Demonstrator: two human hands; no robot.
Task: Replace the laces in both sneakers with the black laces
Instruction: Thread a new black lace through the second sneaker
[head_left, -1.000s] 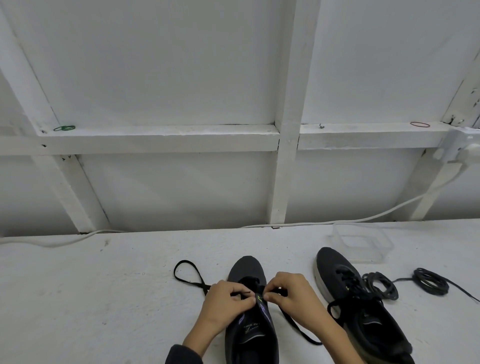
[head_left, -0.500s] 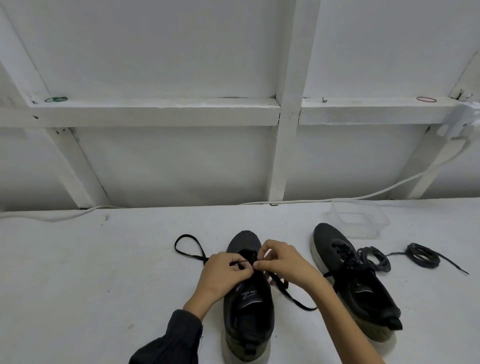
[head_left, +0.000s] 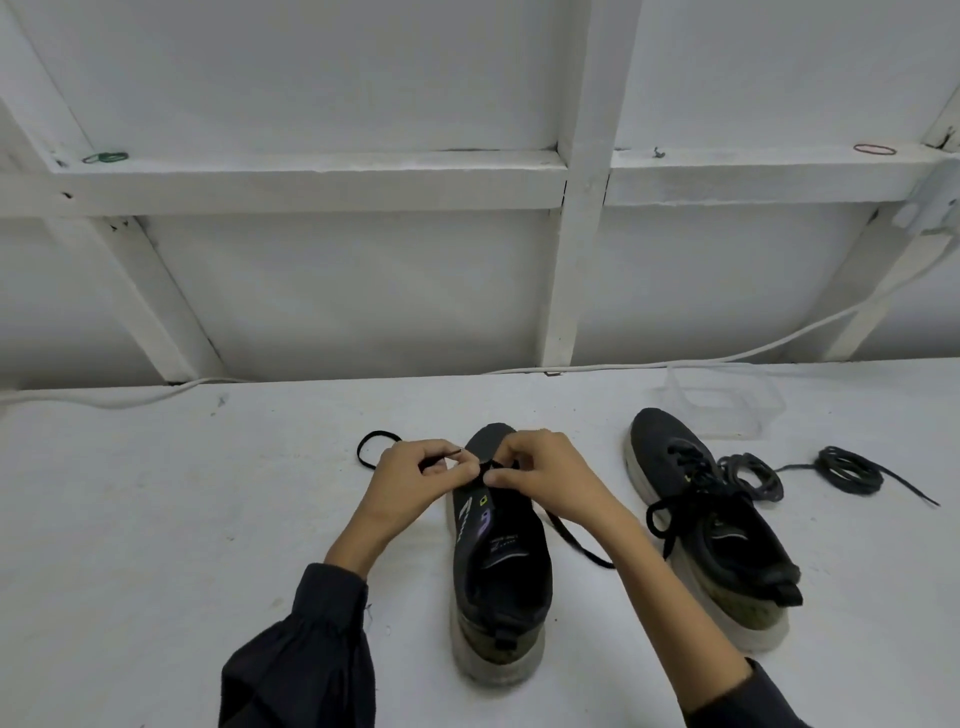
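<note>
1. Two sneakers sit on the table (head_left: 208, 519): the left sneaker (head_left: 498, 571) under my hands, the right sneaker (head_left: 711, 519) beside it.
2. My left hand (head_left: 410, 483) and right hand (head_left: 550, 483) both pinch the black lace (head_left: 582, 545) near the left sneaker's toe.
3. Coiled laces (head_left: 852, 470) lie farther right.

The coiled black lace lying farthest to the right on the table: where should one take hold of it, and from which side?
Probably the bundled loops of the coiled lace, pinched from above across the ring's near edge. It lies flat on the table, apart from the other coil beside the right sneaker, so nothing blocks it; pulling only its loose tail would likely unwind it.
</note>
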